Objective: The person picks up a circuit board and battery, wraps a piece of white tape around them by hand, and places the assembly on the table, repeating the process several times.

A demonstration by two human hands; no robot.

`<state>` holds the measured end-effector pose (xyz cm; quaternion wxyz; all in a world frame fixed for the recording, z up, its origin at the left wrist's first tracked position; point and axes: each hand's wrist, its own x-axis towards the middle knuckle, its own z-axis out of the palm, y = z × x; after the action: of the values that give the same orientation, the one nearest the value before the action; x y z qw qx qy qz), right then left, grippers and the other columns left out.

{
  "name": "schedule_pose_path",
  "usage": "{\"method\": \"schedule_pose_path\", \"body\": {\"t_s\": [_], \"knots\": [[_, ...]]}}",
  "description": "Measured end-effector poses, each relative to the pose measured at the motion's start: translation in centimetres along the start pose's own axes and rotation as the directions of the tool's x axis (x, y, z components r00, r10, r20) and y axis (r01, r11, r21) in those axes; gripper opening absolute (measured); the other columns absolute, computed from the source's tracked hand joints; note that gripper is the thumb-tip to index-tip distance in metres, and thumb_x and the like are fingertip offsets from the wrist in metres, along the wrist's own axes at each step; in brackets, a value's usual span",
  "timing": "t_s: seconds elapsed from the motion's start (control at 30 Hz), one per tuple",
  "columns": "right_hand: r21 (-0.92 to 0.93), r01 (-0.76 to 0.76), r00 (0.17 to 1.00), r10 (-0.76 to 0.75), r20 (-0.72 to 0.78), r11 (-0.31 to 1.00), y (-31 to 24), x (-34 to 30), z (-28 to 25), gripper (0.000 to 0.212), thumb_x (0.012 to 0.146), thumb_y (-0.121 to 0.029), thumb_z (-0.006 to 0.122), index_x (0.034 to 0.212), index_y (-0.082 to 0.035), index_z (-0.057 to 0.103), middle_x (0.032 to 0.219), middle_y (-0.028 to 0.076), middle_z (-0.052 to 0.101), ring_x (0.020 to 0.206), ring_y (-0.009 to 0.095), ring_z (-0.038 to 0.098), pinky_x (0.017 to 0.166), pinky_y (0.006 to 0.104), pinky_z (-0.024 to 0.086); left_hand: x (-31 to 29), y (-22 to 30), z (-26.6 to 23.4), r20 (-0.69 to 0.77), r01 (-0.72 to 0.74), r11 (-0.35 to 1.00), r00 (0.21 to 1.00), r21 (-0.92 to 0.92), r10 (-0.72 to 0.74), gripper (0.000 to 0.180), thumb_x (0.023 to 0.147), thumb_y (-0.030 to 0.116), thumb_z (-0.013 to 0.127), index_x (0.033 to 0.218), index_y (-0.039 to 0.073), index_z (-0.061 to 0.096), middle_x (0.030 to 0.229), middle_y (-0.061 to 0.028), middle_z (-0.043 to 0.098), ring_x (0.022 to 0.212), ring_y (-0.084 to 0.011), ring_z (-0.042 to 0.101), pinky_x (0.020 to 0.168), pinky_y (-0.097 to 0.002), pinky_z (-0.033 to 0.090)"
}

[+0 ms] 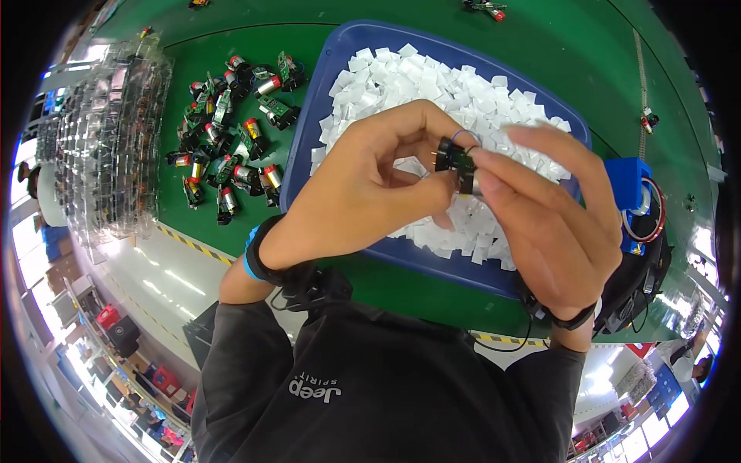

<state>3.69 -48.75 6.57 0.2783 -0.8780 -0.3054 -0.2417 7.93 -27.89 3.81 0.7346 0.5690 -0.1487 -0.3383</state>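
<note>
Both my hands are raised over a blue tray filled with small white square pieces. Between them is a small motor assembly with a black end, metal pins and a thin blue wire. My left hand pinches its black end between thumb and fingers. On the other side, my right hand grips the silver motor body with thumb and fingers, one finger lifted away. Fingers partly cover the assembly. Left of the tray lies a loose group of similar motor assemblies, with green boards and red ends.
Stacked clear plastic trays stand at the far left of the green table. A blue device with coiled wires sits to the right, beside a black bag-like object. Single assemblies lie at the far edge and right.
</note>
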Motion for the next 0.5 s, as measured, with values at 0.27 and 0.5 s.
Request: {"method": "schedule_pose_path", "body": {"t_s": [0.27, 0.5], "knots": [[0.055, -0.054, 0.998, 0.053, 0.019, 0.997, 0.07, 0.47, -0.87, 0.022, 0.070, 0.006, 0.080, 0.090, 0.001, 0.071, 0.096, 0.012, 0.075, 0.101, 0.037, 0.068, 0.085, 0.0418, 0.057, -0.05, 0.87, 0.36, 0.019, -0.017, 0.999, 1.000, -0.046, 0.018, 0.030, 0.090, -0.004, 0.067, 0.118, -0.007, 0.058, 0.105, -0.0107, 0.064, 0.096, -0.0126, 0.065, 0.071, -0.0264, 0.063], [0.002, -0.040, 0.993, 0.040, -0.112, 0.999, 0.17, 0.54, -0.99, 0.026, 0.071, 0.000, 0.083, 0.093, 0.001, 0.069, 0.097, 0.013, 0.073, 0.097, 0.032, 0.069, 0.082, 0.0365, 0.056, -0.05, 0.59, 0.65, -0.124, -0.196, 0.980, 0.974, -0.035, 0.190, 0.031, 0.088, -0.005, 0.069, 0.118, -0.007, 0.058, 0.112, -0.0167, 0.065, 0.098, -0.0203, 0.067, 0.073, -0.0316, 0.064]]}}
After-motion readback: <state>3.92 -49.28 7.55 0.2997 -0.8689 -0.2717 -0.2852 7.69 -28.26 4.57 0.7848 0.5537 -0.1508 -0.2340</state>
